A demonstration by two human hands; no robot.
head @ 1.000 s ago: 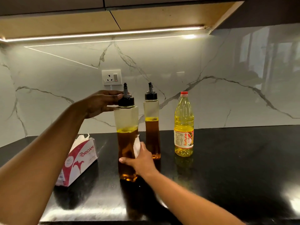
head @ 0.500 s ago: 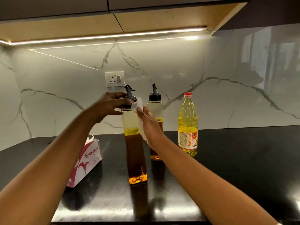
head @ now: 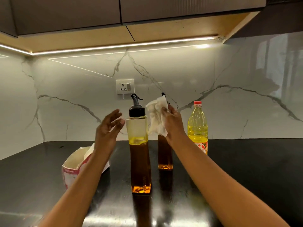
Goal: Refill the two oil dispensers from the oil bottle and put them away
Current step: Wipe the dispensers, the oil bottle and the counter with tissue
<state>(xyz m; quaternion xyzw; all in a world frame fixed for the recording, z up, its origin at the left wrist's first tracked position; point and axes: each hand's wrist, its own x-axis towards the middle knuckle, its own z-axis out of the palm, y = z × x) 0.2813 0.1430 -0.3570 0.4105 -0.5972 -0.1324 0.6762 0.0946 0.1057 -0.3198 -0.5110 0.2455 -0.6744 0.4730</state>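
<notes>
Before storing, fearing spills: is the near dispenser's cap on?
On: the black cap sits atop the near dispenser, which stands upright.

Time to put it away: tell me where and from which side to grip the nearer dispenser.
Probably the body below the black cap of the nearer dispenser, from its left: it stands upright, the open left hand is beside it, the right hand holds tissue.
</notes>
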